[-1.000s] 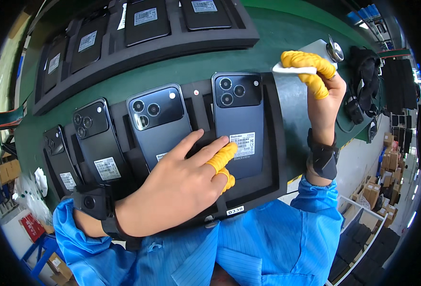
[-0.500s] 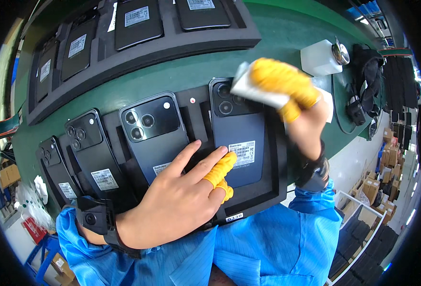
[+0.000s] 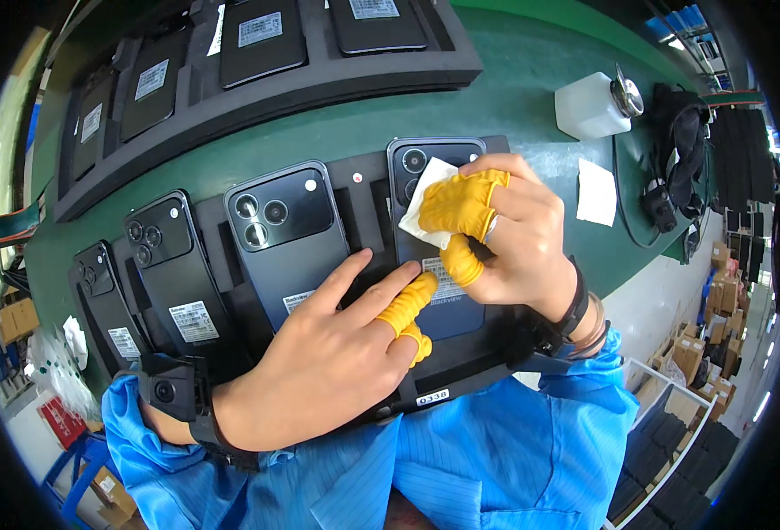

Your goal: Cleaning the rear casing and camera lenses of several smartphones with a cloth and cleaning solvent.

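My right hand (image 3: pixel 522 234), with yellow finger covers, pinches a folded white wipe (image 3: pixel 418 219). It presses the wipe against the dark blue phone (image 3: pixel 452 325) at the right end of the near tray, over the lower part of its camera block. Part of that block and the phone's label are hidden by my hands. My left hand (image 3: pixel 324 349) lies with its fingers stretched out, fingertips at this phone's left edge and the neighbouring blue phone (image 3: pixel 306 252). Two of its fingers wear yellow covers. Both phones lie back side up in the black foam tray (image 3: pixel 363 199).
Two more dark phones (image 3: pixel 174 256) lie further left in the same tray. Behind it stands another foam tray (image 3: pixel 337 84) of labelled phones. On the green table at the right are a white pump bottle (image 3: pixel 589 106), a white sheet (image 3: pixel 596 193) and black cabled gear (image 3: pixel 677 132).
My right hand has swung down and left with the wipe, from over the phone's upper right corner onto its camera block. My left hand stays nearly in place.
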Demonstrator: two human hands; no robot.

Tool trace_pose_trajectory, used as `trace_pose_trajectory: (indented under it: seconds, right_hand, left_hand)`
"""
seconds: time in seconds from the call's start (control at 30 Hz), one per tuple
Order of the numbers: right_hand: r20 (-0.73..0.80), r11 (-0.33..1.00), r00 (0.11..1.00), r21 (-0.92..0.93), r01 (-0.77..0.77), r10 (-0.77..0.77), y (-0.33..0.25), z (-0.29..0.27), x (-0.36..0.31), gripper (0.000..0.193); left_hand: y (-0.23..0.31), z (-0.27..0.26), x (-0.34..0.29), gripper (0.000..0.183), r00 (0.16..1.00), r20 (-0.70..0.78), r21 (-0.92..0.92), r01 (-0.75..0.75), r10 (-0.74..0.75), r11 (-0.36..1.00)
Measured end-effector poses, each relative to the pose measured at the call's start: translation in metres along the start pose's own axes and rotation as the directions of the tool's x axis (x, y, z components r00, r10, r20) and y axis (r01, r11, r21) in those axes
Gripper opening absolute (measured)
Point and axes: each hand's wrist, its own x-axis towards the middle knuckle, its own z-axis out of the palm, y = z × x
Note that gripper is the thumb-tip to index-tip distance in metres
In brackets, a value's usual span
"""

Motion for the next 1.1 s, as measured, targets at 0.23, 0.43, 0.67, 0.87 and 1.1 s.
trace_pose_trajectory:
  seconds: [0.23,0.43,0.67,0.87,1.1]
  right_hand:
    - [-0.019,0.984,0.999,0.174,-0.045,0.049,0.005,-0.004,-0.002,0.008]
    - [-0.227,0.741,0.882,0.646,-0.181,0.413,0.044,-0.027,-0.025,0.011]
    - [-0.284,0.608,0.758,0.773,-0.181,0.587,0.069,-0.031,-0.031,0.016]
    - [-0.207,0.634,0.783,0.719,-0.285,0.587,0.074,-0.032,-0.036,0.019]
    - [-0.55,0.877,0.724,0.452,-0.162,0.417,0.068,-0.054,-0.025,0.019]
  left_hand:
    - [0.003,0.001,0.002,0.022,0.999,-0.034,0.008,0.022,-0.022,1.0]
    - [0.003,-0.002,0.001,0.02,1.0,-0.016,-0.002,0.011,-0.011,1.0]
    - [0.0,-0.005,0.002,0.018,0.999,0.042,0.015,0.0,0.0,1.0]
    - [0.004,-0.005,0.004,0.016,1.0,0.006,0.028,0.001,-0.001,1.0]
    - [0.002,-0.008,0.002,0.014,0.998,0.062,0.04,-0.028,0.026,0.999]
